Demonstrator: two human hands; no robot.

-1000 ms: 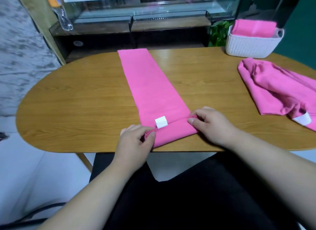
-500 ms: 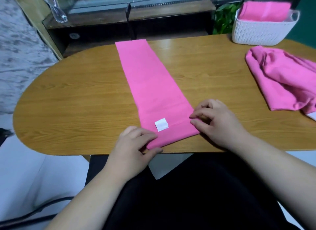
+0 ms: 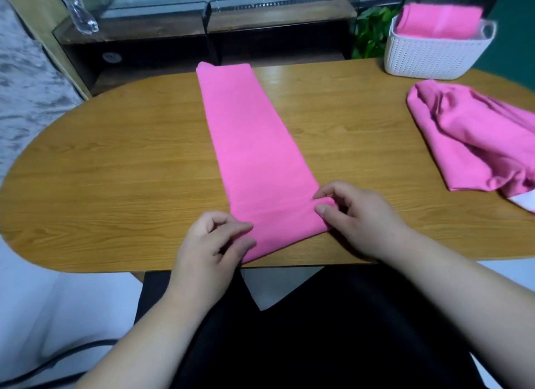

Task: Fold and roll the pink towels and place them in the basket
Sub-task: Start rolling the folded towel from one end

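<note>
1. Pinching the near end of the folded towel (image 3: 254, 157), the two hands sit at its opposite side edges. The left hand (image 3: 211, 244) has its fingers (image 3: 240, 229) curled onto the left corner. The right hand (image 3: 362, 218) nips the right corner between thumb and forefinger, its other fingers loosely bent
2. A grip at both sides is judged to set the first turn square to the strip, so the roll does not run off into a cone
3. The towel lies flat on the desk (image 3: 115, 171) as a long narrow strip, running from the near edge to the far rim and leaning slightly left as it goes. Only its near end is turned over, so the roll is judged barely begun
4. Edges: the turned end lies at the near lip of the desk, and its left corner looks closest to the drop. The far end reaches the far rim. Wood shows on both sides of the strip, so the roll can travel straight along it
5. The basket (image 3: 434, 56) stands at the far right with one pink towel (image 3: 437, 21) upright inside. A loose towel heap (image 3: 469, 139) lies in front of it, well apart from the strip; a finished roll would pass beside or over this heap
</note>
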